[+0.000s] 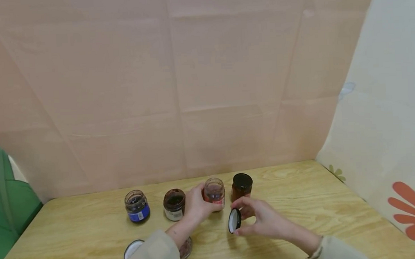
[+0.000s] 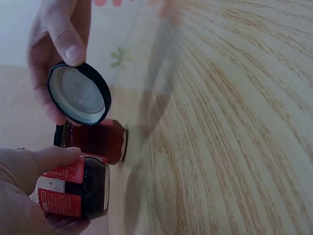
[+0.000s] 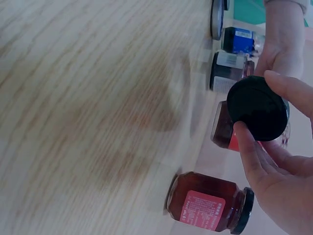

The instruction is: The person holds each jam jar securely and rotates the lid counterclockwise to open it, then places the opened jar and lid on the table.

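My left hand [image 1: 196, 205] grips an uncapped glass jar [image 1: 215, 188] with a red label, its fingers wrapped round the side. Dark contents show low in the jar in the left wrist view. Just to the right, my right hand [image 1: 265, 221] pinches a black lid [image 1: 235, 220] by its rim between thumb and fingers. The lid is tilted on edge, apart from the jar, with its white inside facing left. Behind the right hand stands a jar of reddish contents [image 3: 195, 200] with a pink label and a black lid on.
Left of the gripped jar stand two uncapped jars, one with a white label [image 1: 174, 214] and one with a blue label [image 1: 139, 215]. Nearer the front lie a white-lined lid [image 1: 132, 249] and another round lid [image 1: 186, 248], both partly behind the left arm. A pinkish cloth wall [image 1: 177, 88] rises behind the table.
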The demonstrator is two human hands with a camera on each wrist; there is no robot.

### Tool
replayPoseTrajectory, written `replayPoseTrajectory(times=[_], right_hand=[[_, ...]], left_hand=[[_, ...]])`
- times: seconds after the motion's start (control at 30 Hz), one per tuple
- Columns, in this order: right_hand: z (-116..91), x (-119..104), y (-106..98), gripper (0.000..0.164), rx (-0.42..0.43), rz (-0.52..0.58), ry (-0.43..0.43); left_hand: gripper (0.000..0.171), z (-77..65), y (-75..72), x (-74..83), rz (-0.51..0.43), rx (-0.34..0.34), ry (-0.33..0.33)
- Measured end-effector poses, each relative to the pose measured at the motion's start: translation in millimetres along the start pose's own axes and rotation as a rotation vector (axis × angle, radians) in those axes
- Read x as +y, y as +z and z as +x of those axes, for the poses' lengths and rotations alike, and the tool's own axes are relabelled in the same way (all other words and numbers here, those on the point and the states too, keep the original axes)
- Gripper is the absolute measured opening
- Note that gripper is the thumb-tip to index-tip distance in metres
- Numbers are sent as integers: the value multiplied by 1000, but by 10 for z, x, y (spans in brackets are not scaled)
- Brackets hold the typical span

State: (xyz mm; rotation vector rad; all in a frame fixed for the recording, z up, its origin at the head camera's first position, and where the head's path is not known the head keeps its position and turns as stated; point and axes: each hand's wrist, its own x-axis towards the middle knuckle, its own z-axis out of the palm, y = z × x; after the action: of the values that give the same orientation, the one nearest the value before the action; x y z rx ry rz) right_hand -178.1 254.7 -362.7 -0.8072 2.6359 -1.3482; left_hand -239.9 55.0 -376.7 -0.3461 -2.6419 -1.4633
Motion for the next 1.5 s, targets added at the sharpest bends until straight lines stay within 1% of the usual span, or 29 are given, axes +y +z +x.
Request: replayPoseTrajectory(times=[0.2, 0.37, 0.57, 0.73, 1.13, 1.33, 1.5], right_hand=[[-7, 18, 52, 63, -26, 22, -23], [17, 27, 102, 61, -51, 29, -20], [41, 41, 183, 58, -72, 13, 36], [38, 44, 241, 57, -71, -15, 64], [18, 76, 328, 54, -53, -22, 42], [47, 60, 317, 52, -48, -93, 38], [108, 17, 324, 50, -45, -233, 23]], left_hand=[[57, 11, 26, -40, 23, 5, -14], [56, 22, 36, -69, 35, 7, -3], [56, 9, 56, -102, 28, 26, 4], [55, -1, 79, -124, 36, 38, 7], [55, -39, 146, -161, 21, 27, -21], [56, -11, 167, -177, 20, 27, -19], [57, 44, 167, -179, 34, 25, 2]])
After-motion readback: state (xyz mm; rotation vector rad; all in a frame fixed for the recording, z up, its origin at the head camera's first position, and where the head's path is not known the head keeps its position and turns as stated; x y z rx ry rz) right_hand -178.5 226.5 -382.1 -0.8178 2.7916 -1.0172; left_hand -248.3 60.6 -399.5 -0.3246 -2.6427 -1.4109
